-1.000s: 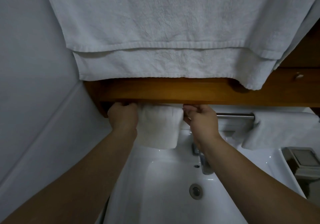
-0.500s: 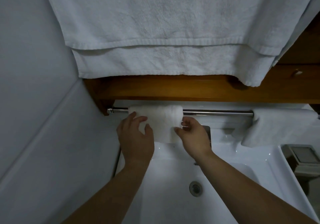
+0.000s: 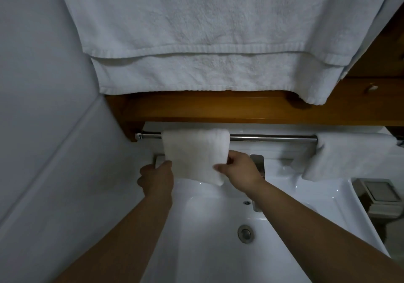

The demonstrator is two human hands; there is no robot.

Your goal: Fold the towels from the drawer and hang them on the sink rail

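Hanging over the left end of the rail (image 3: 273, 138), the folded towel (image 3: 194, 151) is pinched at its lower right edge by the right hand (image 3: 240, 171). The left hand (image 3: 156, 180) is curled at the lower left corner; whether its grip is closed on cloth cannot be told. The drape is judged to be under adjustment: next the edges need evening, then release. A second towel (image 3: 349, 156) is draped at the right end. The white sink (image 3: 218, 250) lies below, and a large towel (image 3: 207, 31) is hung from a wooden shelf (image 3: 218, 107) above.

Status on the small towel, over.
Left hand grips small towel at lower left corner; right hand pinches its right edge. Draped over rail. Second towel hangs far right, apart.
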